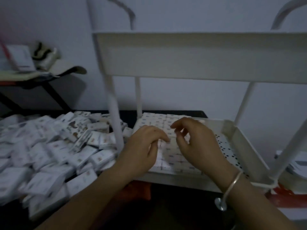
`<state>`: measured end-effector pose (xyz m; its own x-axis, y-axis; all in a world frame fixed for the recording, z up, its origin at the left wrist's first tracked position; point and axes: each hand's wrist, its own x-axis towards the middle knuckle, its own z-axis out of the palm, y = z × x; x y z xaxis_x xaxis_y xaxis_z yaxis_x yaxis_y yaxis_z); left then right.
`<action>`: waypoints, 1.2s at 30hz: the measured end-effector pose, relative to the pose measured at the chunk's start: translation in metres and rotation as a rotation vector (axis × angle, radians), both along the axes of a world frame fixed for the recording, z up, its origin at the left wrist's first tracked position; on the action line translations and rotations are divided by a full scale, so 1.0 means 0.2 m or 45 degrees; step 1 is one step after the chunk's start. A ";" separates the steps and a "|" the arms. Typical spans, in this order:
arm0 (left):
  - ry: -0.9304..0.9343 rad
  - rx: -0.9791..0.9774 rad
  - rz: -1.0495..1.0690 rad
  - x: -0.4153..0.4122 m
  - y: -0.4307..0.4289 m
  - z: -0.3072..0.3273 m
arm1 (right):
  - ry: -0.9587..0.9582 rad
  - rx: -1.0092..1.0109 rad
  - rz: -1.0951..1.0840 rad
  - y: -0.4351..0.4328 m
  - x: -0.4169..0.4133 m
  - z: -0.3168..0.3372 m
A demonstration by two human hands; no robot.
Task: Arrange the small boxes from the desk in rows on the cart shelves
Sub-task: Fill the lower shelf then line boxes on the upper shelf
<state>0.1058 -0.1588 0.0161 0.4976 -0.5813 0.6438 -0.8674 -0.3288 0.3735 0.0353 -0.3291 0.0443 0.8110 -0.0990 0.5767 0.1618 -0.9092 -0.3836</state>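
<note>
The white metal cart carries no readable brand. Its upper shelf hangs above the fingers, and its lower shelf is a walled tray lying under them. The loose small boxes form a jumbled heap on the dark desk to the left of the fingers. They are white and flat, with brownish or reddish printed marks, and the writing is too blurred to read. The arranged boxes stand on edge in tight rows on the lower shelf, directly beneath and beyond the fingertips. Each upturned edge shows a small blue mark, which is also illegible. To the right of the fingers, the tray's perforated floor is exposed. The left hand lies palm down, fingers together and nearly straight, with the tips touching the tops of the rows. The right hand hovers just beside it, fingers loosely bent and slightly apart, with nothing visible between them. A thin metal bangle circles the right wrist.
</note>
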 end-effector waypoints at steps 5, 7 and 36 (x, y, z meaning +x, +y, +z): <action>-0.050 -0.011 0.203 -0.17 0.43 -0.06 | 0.118 0.007 0.304 0.41 -0.07 -0.06; -0.061 0.027 0.354 -0.18 0.59 -0.11 | 0.151 -0.042 0.382 0.54 -0.06 -0.11; -0.073 0.567 0.493 0.03 1.42 -0.24 | 0.107 0.008 0.183 0.92 0.13 -0.25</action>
